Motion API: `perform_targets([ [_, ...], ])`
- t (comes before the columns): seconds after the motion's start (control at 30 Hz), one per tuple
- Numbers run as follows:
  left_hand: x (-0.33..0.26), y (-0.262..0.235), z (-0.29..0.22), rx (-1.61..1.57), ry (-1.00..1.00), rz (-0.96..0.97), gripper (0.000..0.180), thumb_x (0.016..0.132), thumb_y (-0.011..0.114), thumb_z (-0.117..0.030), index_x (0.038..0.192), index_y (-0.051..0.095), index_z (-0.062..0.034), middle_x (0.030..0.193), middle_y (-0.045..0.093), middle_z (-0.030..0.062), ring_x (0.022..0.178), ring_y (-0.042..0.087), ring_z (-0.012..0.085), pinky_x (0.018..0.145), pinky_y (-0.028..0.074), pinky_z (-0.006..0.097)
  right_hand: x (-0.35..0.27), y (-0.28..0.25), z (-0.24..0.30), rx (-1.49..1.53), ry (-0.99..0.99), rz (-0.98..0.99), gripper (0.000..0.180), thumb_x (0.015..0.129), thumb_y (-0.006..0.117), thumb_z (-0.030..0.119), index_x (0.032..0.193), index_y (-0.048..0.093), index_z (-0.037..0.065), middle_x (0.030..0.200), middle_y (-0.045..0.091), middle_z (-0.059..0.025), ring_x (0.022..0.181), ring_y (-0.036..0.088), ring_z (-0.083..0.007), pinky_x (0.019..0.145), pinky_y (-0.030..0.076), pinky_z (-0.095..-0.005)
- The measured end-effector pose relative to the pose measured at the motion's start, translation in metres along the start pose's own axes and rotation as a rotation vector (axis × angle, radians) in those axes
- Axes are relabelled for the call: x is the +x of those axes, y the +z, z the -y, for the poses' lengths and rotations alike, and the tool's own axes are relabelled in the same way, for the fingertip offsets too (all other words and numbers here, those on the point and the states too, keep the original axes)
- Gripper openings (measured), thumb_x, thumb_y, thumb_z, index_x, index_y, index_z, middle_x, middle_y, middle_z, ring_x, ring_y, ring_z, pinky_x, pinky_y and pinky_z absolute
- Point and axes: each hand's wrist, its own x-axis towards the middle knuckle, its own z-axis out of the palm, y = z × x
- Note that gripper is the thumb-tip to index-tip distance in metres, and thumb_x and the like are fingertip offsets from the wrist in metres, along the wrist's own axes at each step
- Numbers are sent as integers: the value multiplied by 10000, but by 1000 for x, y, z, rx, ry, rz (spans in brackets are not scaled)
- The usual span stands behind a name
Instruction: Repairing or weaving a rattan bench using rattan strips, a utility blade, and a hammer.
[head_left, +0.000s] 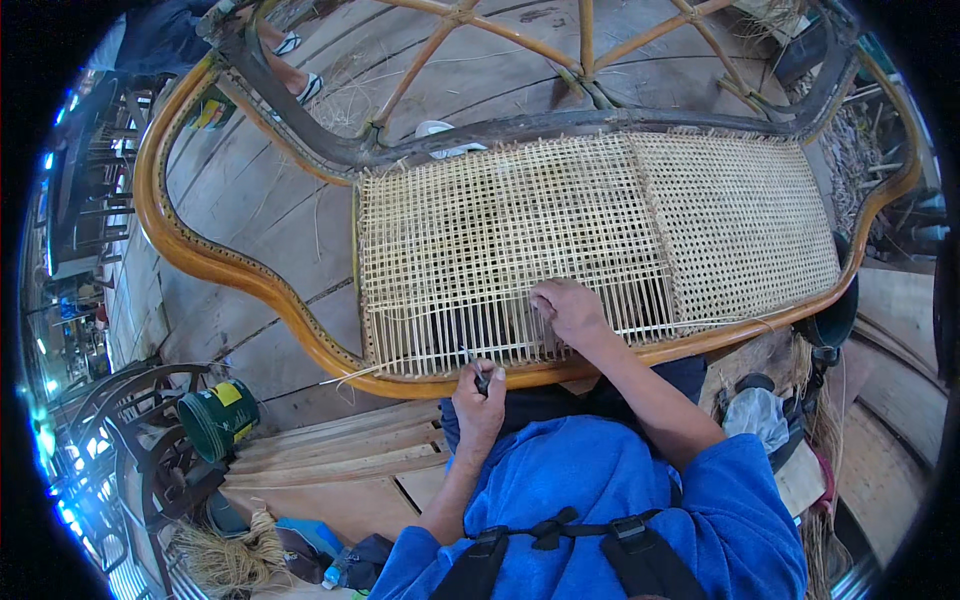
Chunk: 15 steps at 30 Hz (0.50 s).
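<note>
A long wooden chair frame with a curved, glossy brown rail lies across my lap. Cane webbing fills its middle and right panels. In the middle panel's near part, mostly upright strands run to the rail with few crossing strips. My left hand is closed round a small black-handled pointed tool at the near rail; its thin tip points up into the strands. Above the near edge of the weave, my right hand is closed with its fingertips on the cane; whatever they pinch is hidden.
Loose cane ends stick out past the near left rail. A green bucket stands at left beside stacked boards. Fibre bundles lie lower left. A plastic bag is at right. Another person's feet show at upper left.
</note>
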Motion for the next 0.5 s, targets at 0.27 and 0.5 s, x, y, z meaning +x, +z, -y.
perform_targets([
  [0.27, 5, -2, 1, -114, -159, 71, 107, 856, 580, -133, 867, 565, -27, 661, 514, 0, 556, 456, 78, 532, 407, 241, -34, -23, 31, 158, -88, 192, 149, 846, 587, 196, 890, 613, 56, 843, 620, -117, 802, 611, -295, 711, 495, -382],
  [0.5, -26, -58, -120, -1421, 56, 863, 191, 851, 580, -138, 948, 600, 25, 738, 609, 135, 508, 561, 143, 407, 423, 265, -6, -84, -19, 165, 304, -84, 223, 897, 541, 209, 1022, 616, 40, 941, 645, -113, 865, 622, -250, 799, 489, -306],
])
